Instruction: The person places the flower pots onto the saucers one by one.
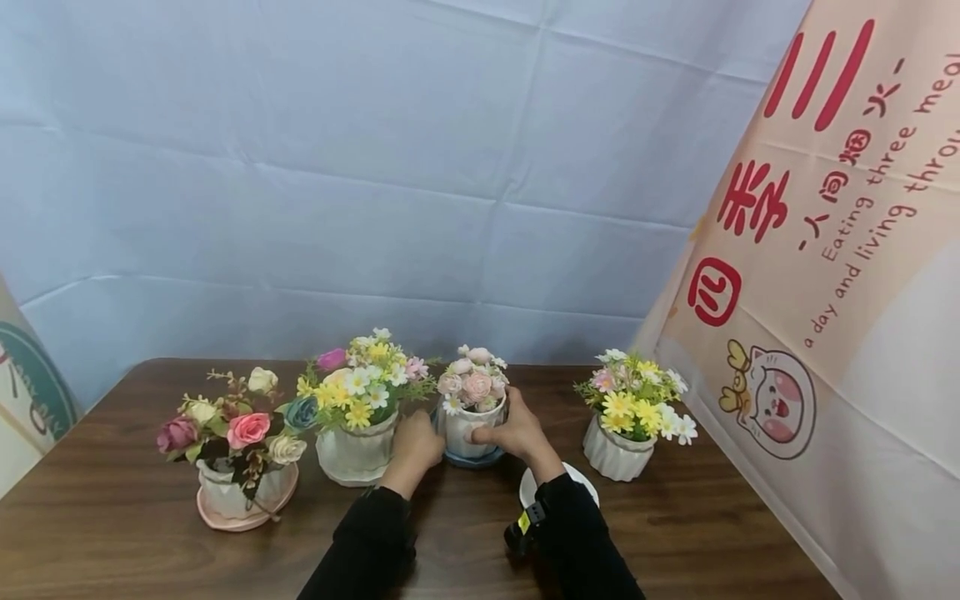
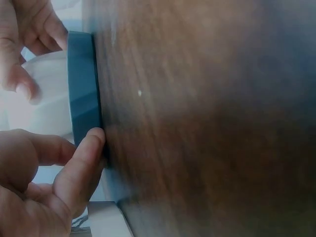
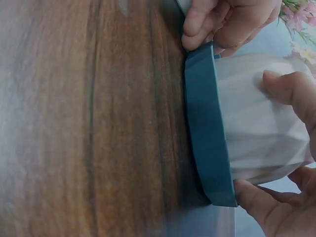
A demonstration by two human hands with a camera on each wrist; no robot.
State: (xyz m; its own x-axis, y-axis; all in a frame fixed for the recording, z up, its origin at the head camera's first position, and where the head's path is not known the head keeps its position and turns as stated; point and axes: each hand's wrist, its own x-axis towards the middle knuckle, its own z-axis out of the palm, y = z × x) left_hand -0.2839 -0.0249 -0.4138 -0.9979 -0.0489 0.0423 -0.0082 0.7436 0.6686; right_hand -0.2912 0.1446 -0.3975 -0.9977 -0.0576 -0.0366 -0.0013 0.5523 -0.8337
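A white ribbed flower pot (image 1: 459, 433) with pale pink flowers (image 1: 476, 385) stands in a blue saucer (image 3: 207, 128) on the table. My right hand (image 1: 517, 429) grips the pot from the right, its thumb across the front of the wall. In the right wrist view, another finger of that hand reaches the saucer's rim. My left hand (image 1: 416, 450) is at the saucer's left side; in the left wrist view its thumb and a finger (image 2: 81, 160) pinch the edge. The saucer's bottom lies at table level.
Left of my hands stand a white pot of yellow and white flowers (image 1: 352, 454) and a pot of roses (image 1: 225, 492) on a pink saucer (image 1: 232, 523). To the right are another flower pot (image 1: 618, 450) and a white saucer (image 1: 527, 490), partly under my right sleeve. A printed cloth (image 1: 847, 250) hangs at right.
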